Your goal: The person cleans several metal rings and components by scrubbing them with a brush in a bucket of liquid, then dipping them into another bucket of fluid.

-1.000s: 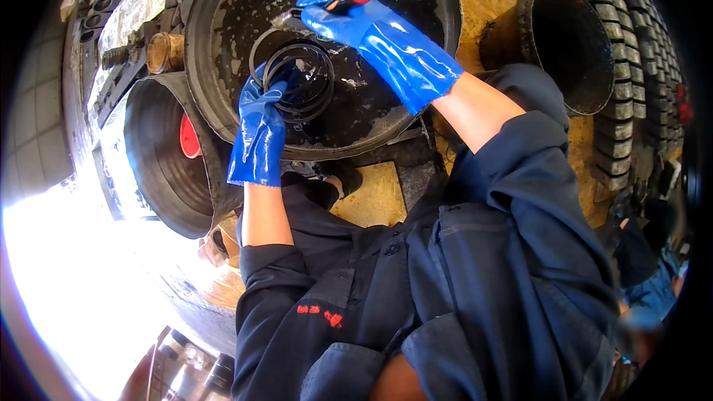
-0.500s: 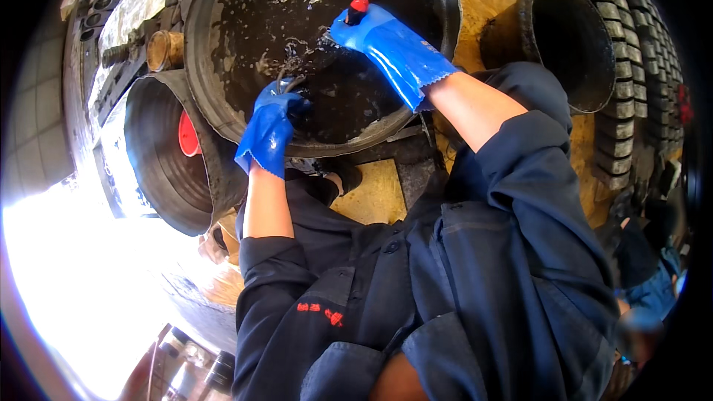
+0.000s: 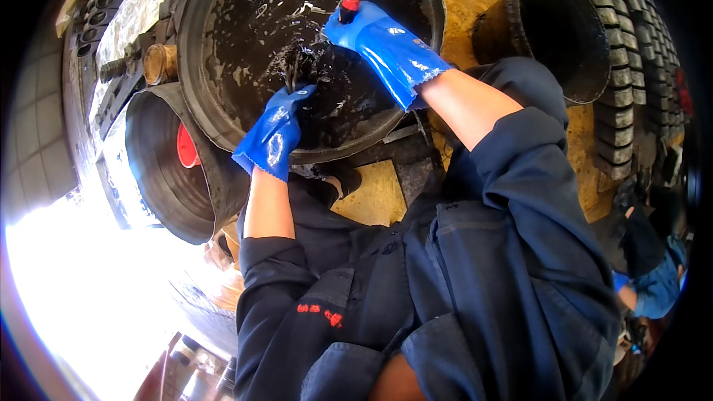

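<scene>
A wide round dark tub [image 3: 194, 78] holds murky black liquid [image 3: 245, 44] with foam patches. My left hand [image 3: 273, 132], in a blue rubber glove, is closed on a dark, wet metal part [image 3: 295, 74] at the liquid's surface; its far end is lost in splashing. My right hand [image 3: 386, 44], gloved alike, reaches over the tub from the right. It is closed around a tool with a red-and-black handle [image 3: 347, 9]; the tool's working end is hidden behind the glove and in the liquid.
Left of the tub lies a tipped dark bucket [image 3: 165, 167] with a red round object [image 3: 188, 145] inside. An open dark bucket [image 3: 564, 37] stands at the right, beside large tyres [image 3: 613, 96]. A small rusty cylinder [image 3: 159, 64] sits at left. Another person's blue sleeve [image 3: 659, 286] shows far right.
The metal part and my left hand's fingers have shifted slightly, and the liquid around the part is now stirred up. My right hand keeps the handle. The whole view has drifted a little.
</scene>
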A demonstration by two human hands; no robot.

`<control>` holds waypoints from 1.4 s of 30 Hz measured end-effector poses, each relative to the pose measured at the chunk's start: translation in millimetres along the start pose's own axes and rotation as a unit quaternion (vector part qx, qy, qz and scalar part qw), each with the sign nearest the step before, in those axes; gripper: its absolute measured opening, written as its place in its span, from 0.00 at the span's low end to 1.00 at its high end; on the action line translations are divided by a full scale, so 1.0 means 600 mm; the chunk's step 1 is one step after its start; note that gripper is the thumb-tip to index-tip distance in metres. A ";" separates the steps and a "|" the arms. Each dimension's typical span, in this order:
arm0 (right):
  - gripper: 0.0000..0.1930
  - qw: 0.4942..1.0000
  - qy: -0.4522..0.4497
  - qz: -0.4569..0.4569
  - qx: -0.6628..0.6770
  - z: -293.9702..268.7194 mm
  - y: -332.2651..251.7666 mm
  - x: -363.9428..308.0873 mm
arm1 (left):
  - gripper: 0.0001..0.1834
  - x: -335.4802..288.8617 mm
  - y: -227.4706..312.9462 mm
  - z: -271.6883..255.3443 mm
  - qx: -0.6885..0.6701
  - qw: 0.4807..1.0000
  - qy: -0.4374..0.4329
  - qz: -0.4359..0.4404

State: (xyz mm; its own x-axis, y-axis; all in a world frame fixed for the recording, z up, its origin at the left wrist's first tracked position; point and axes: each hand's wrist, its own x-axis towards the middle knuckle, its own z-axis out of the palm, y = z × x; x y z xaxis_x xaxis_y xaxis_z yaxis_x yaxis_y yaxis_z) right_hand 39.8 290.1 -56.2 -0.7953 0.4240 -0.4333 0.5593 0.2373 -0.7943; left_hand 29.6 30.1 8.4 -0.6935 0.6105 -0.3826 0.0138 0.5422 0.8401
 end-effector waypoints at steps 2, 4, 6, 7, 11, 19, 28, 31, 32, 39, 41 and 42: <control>0.17 1.000 -0.005 -0.029 0.001 0.035 0.013 0.032 | 0.23 -0.011 -0.038 -0.034 0.428 0.892 -0.011 0.142; 0.16 0.998 -0.005 -0.059 -0.002 0.060 0.021 0.056 | 0.22 -0.010 -0.063 -0.043 0.469 0.869 0.013 0.160; 0.07 0.995 0.007 -0.094 0.023 0.066 0.053 0.080 | 0.22 0.016 -0.047 -0.021 0.500 0.845 0.026 0.188; 0.06 0.995 0.005 -0.100 0.031 0.073 0.063 0.081 | 0.21 0.027 -0.014 -0.003 0.149 0.989 0.017 -0.008; 0.07 0.987 0.001 -0.128 0.099 0.066 0.041 0.061 | 0.15 0.023 -0.008 -0.004 -0.304 0.945 -0.001 -0.116; 0.14 0.999 0.012 0.002 -0.033 0.004 -0.047 -0.064 | 0.22 -0.002 0.014 -0.027 0.307 0.936 0.040 -0.166; 0.17 0.994 -0.016 0.033 -0.103 -0.005 -0.025 -0.082 | 0.23 -0.012 -0.055 -0.066 0.394 0.909 0.068 -0.121; 0.20 0.991 -0.017 0.061 -0.117 -0.012 -0.015 -0.075 | 0.21 0.001 -0.049 -0.066 0.312 0.938 0.110 -0.101; 0.17 0.998 0.000 0.066 -0.005 -0.018 -0.012 -0.070 | 0.20 0.007 -0.045 -0.066 0.125 0.979 0.120 -0.111; 0.08 0.940 -0.118 -0.071 0.313 -0.020 -0.140 -0.111 | 0.17 -0.028 0.007 -0.054 -0.106 0.981 0.132 0.090; 0.08 0.941 -0.184 -0.215 0.186 0.005 -0.126 -0.077 | 0.18 0.014 -0.008 -0.038 -0.318 0.941 0.107 -0.030; 0.08 0.932 -0.182 -0.282 0.133 0.012 -0.112 -0.071 | 0.19 0.032 -0.006 -0.022 -0.357 0.925 0.112 -0.070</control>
State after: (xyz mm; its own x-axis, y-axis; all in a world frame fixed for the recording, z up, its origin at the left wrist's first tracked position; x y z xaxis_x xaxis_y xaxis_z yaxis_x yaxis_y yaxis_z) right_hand 34.2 249.8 12.8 -0.9992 -0.0389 0.0079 -0.0113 0.0861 -0.9962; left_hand 6.8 32.1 2.8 -0.7854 0.3849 -0.4848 -0.5113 0.0382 0.8586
